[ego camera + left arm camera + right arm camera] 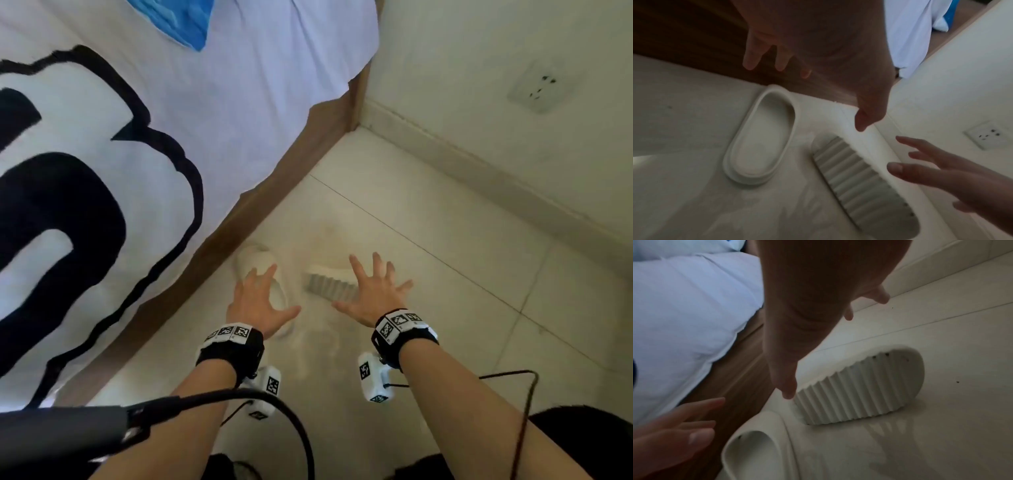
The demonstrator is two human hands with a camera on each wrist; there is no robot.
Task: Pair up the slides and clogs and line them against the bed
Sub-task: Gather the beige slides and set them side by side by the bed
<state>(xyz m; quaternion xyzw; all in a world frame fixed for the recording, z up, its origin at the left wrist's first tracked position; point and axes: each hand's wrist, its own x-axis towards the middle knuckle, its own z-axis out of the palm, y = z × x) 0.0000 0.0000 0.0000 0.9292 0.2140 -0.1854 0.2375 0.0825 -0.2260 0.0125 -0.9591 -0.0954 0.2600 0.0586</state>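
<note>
Both hands are spread, fingers straight and apart, and hold nothing. The left hand [262, 298] hovers over the upright slide [760, 139]; the right hand [375, 291] hovers over the tipped slide [855, 389].

**Position of the slides.** Both lie on the floor [428, 212], near the wooden side of the bed [298, 161].
- Upright slide: sole down, opening up. One end lies touching or just beside the bed side; the wrist views do not settle which. Its long axis runs away from the bed at an angle.
- Tipped slide: on its edge, ribbed sole facing the upright slide. It lies further from the bed, just beside the other slide.

**Relation governing the next move.** Each slide lies ahead of and below the hand above it. The left hand is the nearer to the upright slide, the right hand to the tipped one. Judged from this layout, the tipped slide needs to be rolled onto its sole, then set parallel to its partner against the bed.

**Markings.** No brand or label is legible on either slide. The bed cover [219, 85] carries large black outlined shapes, possibly letters; they cannot be read. Square coded tags sit on both wrist bands.
</note>
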